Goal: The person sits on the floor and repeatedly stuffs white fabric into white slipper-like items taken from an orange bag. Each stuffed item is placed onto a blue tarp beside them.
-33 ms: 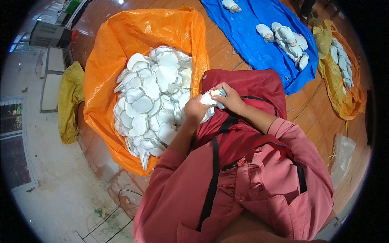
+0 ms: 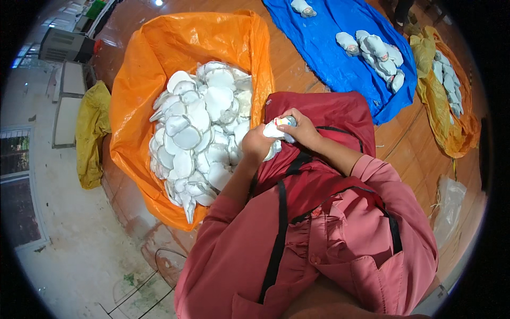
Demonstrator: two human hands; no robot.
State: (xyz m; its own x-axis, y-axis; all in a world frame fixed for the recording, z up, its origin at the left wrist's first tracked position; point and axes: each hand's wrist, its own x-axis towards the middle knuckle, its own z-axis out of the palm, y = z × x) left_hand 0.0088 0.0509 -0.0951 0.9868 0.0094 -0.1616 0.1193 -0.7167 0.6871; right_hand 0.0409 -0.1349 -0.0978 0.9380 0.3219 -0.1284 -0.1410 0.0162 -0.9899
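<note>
A small white piece [image 2: 278, 129] with a coloured mark is held between both hands just above a dark red cloth [image 2: 340, 114] spread over the lap, a little above the centre of the view. The left hand [image 2: 257, 144] is closed on its lower end, and the grip of the right hand [image 2: 302, 129] is wrapped tight around its upper end, so most of the piece is hidden by the fingers. At 9 o'clock from the hands, touching the left wrist, an open orange sack [image 2: 159, 64] is filled with a heap of white flat pieces [image 2: 199, 133]. At 1 o'clock a blue sheet [image 2: 329, 53] carries a cluster of white bundles [image 2: 377, 53]. At 3 o'clock a second orange sheet [image 2: 451, 133] bears more white pieces [image 2: 449, 87]. A yellow cloth [image 2: 91, 133] lies on the floor at 9 o'clock, beyond the sack.
</note>
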